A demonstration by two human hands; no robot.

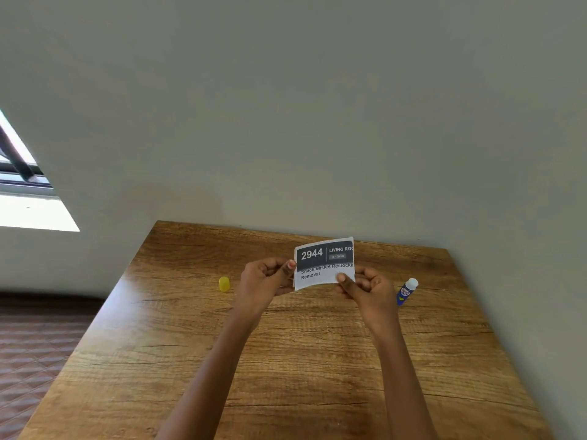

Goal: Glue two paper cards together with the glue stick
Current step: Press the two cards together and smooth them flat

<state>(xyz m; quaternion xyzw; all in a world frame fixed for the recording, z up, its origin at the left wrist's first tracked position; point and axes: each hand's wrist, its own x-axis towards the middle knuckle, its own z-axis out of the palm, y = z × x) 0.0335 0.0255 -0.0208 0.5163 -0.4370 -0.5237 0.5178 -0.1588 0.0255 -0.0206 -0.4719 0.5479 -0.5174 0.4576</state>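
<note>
Wood-grain boards make up the table [286,360], whose far edge meets a plain grey-green wall [317,106]. A bright window [19,173] shows off the table's left side, above a brown quilted floor [38,344].

Both hands are raised over the far part of the table, just short of its far edge, and share one paper card [324,260]. The card faces the camera, slightly bowed, with a dark band reading "2944" over lines of black print. The left hand [263,281] pinches the card's left edge, its thumb laid on the printed face and the other fingers curled behind. The right hand [368,289] pinches the lower right corner in the same way, thumb in front and fingers folded behind. Whether a second card lies against the back of this one cannot be told.

A small yellow cap [224,284] stands on the table near the left hand, toward the left edge. The glue stick [406,292], blue with a white tip and uncapped, lies on the table just beside the right hand, toward the far right corner.
</note>
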